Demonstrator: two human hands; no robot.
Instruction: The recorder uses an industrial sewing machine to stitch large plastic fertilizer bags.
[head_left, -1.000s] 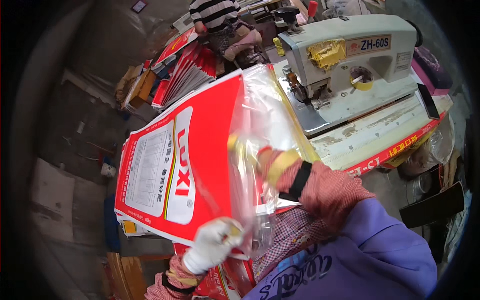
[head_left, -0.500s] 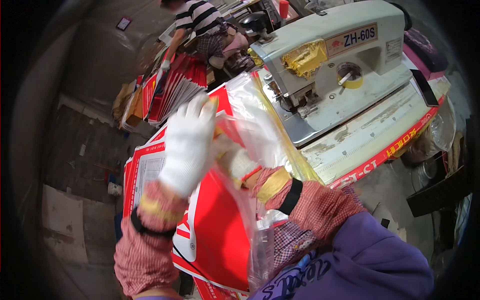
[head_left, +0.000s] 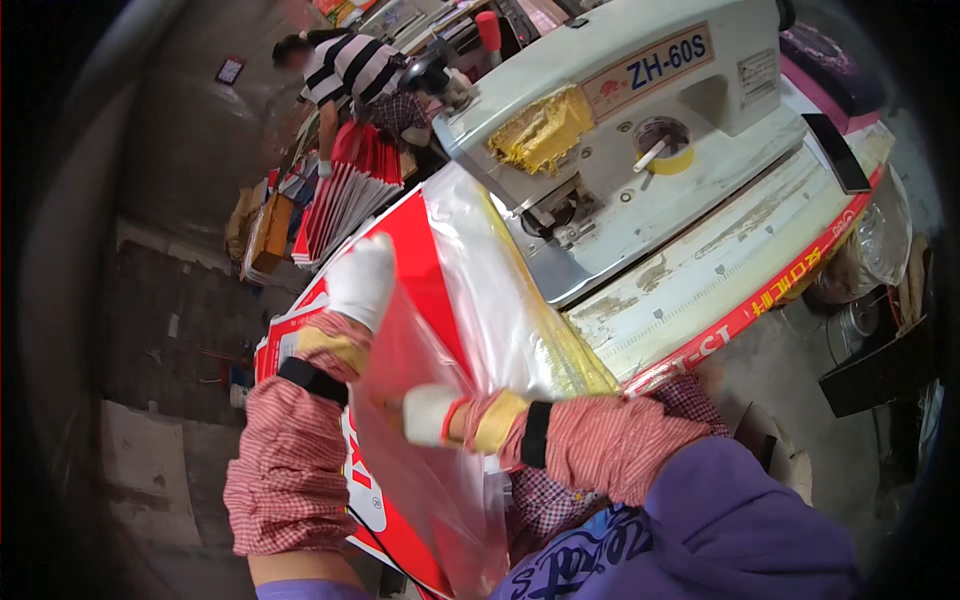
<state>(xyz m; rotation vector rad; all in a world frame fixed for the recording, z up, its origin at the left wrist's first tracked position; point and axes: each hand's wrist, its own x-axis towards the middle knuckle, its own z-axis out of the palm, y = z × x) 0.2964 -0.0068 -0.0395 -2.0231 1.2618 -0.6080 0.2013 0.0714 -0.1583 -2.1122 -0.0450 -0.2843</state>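
My left hand [head_left: 362, 282], in a white knit glove, is closed at the upper edge of a clear plastic bag [head_left: 440, 520]. The thin film hangs slack from it toward my lap. My right hand [head_left: 428, 415], gloved too, reaches leftward against the film below; its fingers are blurred and partly veiled, so their grip cannot be told. Under both hands lie red and white printed sacks [head_left: 405, 235] in a slanted pile. More clear plastic bags [head_left: 490, 290] with a yellowish edge are spread over the pile, between my hands and the sewing machine [head_left: 620, 150].
The machine stands on a worn white table [head_left: 690, 300] with a red front edge. A dark phone-like slab [head_left: 836, 152] lies at its right end. Far left, a person [head_left: 350, 75] in a striped top bends over a stack of folded red sacks [head_left: 350, 180] beside a brown box [head_left: 270, 235].
My left hand has moved down and slightly left, drawing the clear film with it. The right hand has dropped down and left, away from the machine. My view has shifted a little.
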